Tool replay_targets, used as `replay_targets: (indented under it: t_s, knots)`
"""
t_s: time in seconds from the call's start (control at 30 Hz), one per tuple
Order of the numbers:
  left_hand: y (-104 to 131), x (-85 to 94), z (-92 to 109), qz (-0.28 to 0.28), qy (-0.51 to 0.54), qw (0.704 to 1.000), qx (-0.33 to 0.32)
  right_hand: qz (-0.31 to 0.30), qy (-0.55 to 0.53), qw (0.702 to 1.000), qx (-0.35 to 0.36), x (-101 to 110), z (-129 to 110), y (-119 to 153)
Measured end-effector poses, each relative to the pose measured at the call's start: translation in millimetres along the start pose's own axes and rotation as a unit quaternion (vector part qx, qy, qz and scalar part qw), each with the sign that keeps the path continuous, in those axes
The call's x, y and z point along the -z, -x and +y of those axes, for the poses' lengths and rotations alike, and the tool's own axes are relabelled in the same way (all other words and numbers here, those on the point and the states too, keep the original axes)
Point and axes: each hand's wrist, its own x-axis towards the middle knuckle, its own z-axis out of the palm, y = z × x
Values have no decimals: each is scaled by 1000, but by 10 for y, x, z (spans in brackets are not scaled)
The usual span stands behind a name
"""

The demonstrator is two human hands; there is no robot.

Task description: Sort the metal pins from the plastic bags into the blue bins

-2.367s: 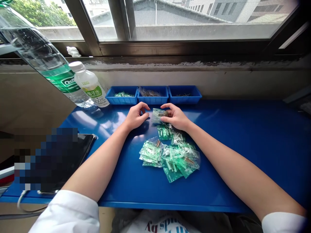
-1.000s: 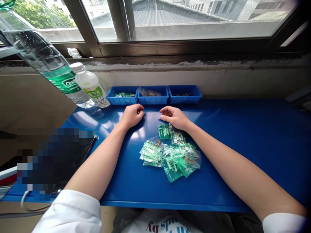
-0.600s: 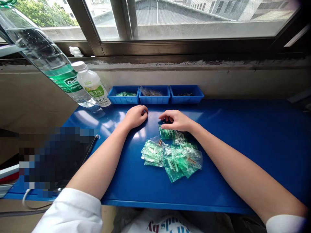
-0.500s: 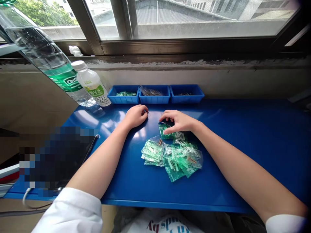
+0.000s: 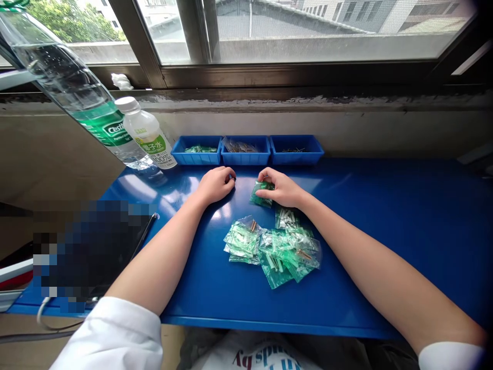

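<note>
My right hand pinches a small clear-and-green plastic packet between thumb and fingers, its contents partly hidden by the hand. My left hand rests on the blue table with curled fingers; a tiny dark spot shows at the fingertips, too small to name. Closer to me lies a loose heap of similar packets, some with white and brass-coloured pieces inside. Left of that heap and touching it is a stack of packets. One packet with white pieces lies just below my right hand.
Three blue bins stand in a row along the wall, holding green packets, clear bags and thin metal pieces. A large water bottle and a smaller white-capped bottle stand at back left. A dark, partly blurred-out object lies at left.
My right hand has closed on the green packet and shifted it slightly up, away from the packet with white pieces. My left hand has stayed in place.
</note>
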Motion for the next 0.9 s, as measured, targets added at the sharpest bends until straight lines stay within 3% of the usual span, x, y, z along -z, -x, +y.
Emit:
replay_targets:
  t_s: [0.23, 0.43, 0.57, 0.7, 0.9]
  knots:
    - [16, 20, 115, 1, -18, 999, -51, 116, -132, 984, -36, -17, 75, -50]
    - [58, -16, 350, 14, 138, 981, -135, 108, -203, 971, -71, -3, 63, -45]
    - [78, -16, 392, 22, 132, 977, -169, 82, -253, 963, -36, 13, 53, -19]
    - [53, -1, 385, 0, 181, 976, -125, 65, -249, 966, -26, 33, 42, 7]
    - [17, -29, 375, 62, 207, 976, -11, 103, -254, 960, -49, 14, 76, -20]
